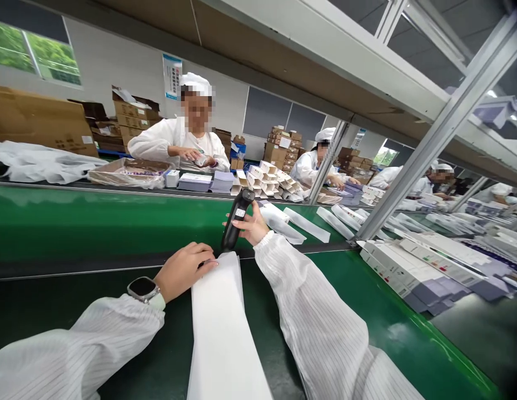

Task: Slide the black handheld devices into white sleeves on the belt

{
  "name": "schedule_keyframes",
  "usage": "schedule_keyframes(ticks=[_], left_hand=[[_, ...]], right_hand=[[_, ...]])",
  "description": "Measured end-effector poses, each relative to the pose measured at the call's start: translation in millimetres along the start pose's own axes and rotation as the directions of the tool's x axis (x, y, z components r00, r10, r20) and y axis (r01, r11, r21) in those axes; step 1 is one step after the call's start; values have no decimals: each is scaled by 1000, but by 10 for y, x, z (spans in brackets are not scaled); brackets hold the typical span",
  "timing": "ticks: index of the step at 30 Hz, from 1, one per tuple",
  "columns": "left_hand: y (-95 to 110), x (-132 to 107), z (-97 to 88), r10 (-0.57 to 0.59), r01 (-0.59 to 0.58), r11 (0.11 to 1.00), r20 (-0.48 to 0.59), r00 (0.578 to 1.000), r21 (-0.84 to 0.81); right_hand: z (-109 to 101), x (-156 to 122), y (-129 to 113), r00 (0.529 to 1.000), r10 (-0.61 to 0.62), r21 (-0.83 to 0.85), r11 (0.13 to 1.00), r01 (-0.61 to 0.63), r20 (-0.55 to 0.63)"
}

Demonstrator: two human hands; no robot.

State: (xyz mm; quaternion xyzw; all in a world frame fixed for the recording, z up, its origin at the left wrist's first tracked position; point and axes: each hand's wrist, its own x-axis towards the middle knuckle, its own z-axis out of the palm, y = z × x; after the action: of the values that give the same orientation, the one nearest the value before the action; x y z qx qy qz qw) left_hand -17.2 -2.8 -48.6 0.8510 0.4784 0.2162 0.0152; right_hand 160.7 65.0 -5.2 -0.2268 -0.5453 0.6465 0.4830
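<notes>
My right hand (249, 225) is wrapped round a black handheld device (234, 222) with a rounded end and a small white label. The device is tilted, its lower end just above the top end of a stack of long white sleeves (220, 322) lying in front of me. My left hand (185, 269) rests at the upper left corner of these sleeves, with the thumb laid on them and the fingers stretched out, a gap showing between. A watch (142, 288) sits on my left wrist.
Beyond a green belt (95, 222), a co-worker (192, 133) handles a small item. White boxes (269, 180) and loose white sleeves (307, 224) lie ahead. Flat printed cartons (429, 272) are piled at right. A metal post (408, 161) and an overhead shelf (308, 50) bound the space.
</notes>
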Motion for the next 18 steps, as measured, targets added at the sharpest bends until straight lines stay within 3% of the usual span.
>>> schedule_keyframes(ticks=[4, 9, 13, 18], left_hand=[[-7, 7, 7, -6, 5, 1000, -14, 1000, -25], [48, -3, -32, -110, 111, 992, 20, 994, -60], [59, 14, -51, -27, 27, 1000, -2, 1000, 6], [-120, -28, 48, 44, -40, 998, -82, 996, 48]], right_hand=[[64, -20, -33, 999, -38, -11, 999, 38, 12], [124, -55, -80, 989, -144, -12, 989, 144, -7], [151, -29, 9, 993, -121, -20, 992, 121, 12], [162, 79, 113, 996, -58, -40, 998, 56, -65]])
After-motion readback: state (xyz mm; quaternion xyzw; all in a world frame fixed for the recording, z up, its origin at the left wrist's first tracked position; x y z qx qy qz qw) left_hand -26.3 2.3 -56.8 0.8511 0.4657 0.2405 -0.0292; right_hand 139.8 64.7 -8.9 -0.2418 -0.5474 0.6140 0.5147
